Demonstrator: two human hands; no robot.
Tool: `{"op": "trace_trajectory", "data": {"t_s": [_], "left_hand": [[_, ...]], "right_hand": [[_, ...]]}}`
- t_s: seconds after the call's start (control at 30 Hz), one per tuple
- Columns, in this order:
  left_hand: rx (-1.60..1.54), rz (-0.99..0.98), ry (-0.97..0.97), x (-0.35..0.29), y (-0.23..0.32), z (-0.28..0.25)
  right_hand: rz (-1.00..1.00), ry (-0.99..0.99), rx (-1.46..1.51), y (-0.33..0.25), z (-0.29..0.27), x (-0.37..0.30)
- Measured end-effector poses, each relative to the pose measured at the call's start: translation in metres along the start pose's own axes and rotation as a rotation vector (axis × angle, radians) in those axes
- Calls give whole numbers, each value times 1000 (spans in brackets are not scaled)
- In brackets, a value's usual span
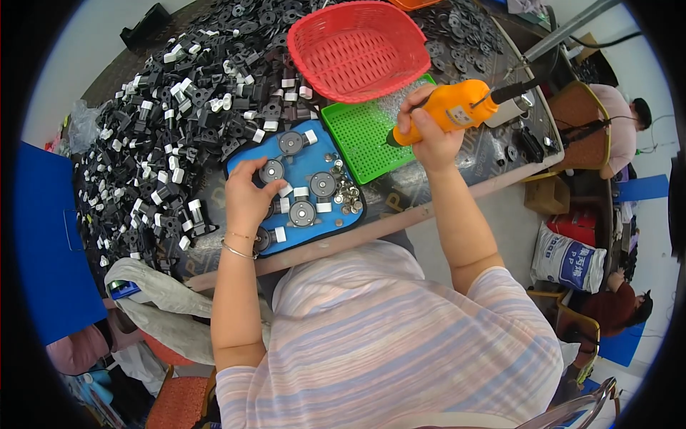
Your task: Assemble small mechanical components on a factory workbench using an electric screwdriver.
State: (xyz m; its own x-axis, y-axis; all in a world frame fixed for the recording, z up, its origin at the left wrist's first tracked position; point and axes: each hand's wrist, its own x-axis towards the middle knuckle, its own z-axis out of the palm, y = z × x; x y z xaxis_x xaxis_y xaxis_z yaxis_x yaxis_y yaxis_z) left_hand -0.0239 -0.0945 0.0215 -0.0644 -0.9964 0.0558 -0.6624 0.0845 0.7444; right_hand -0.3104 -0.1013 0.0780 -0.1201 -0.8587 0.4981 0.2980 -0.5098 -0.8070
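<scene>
My left hand [244, 189] closes its thumb and fingers on a black part with a round grey disc [271, 171], at the left side of a blue tray [314, 159]. Several similar disc parts with white blocks lie on that tray, one of them a disc part [302, 213] just right of my fingers. Small round metal pieces [348, 197] are heaped at the tray's right side. An orange electric screwdriver [457, 104] is gripped in my right hand [437, 143]. Its dark tip points left, above a green perforated tray [346, 139] with small shiny pieces at its far end.
A large pile of black and white parts [179, 121] covers the table's left. Beyond the green tray stands a red woven basket [357, 53]. Flat black discs [464, 36] are spread at the far right. People sit at the right, near a white sack [568, 257].
</scene>
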Motion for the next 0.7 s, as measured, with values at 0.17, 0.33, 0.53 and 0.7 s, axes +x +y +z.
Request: {"op": "trace_trajectory", "data": {"t_s": [0.17,0.33,0.53,0.7], "left_hand": [[-3,-24,-7,0,0,0],[-4,-26,-11,0,1,-1],[-22,-26,-9,0,-1,0],[-4,-13,-7,-1,-1,-1]], "right_hand": [[-2,27,-13,4,1,0],[2,39,-25,7,0,0],[-8,20,-27,5,2,1],[36,4,-36,5,3,2]]}}
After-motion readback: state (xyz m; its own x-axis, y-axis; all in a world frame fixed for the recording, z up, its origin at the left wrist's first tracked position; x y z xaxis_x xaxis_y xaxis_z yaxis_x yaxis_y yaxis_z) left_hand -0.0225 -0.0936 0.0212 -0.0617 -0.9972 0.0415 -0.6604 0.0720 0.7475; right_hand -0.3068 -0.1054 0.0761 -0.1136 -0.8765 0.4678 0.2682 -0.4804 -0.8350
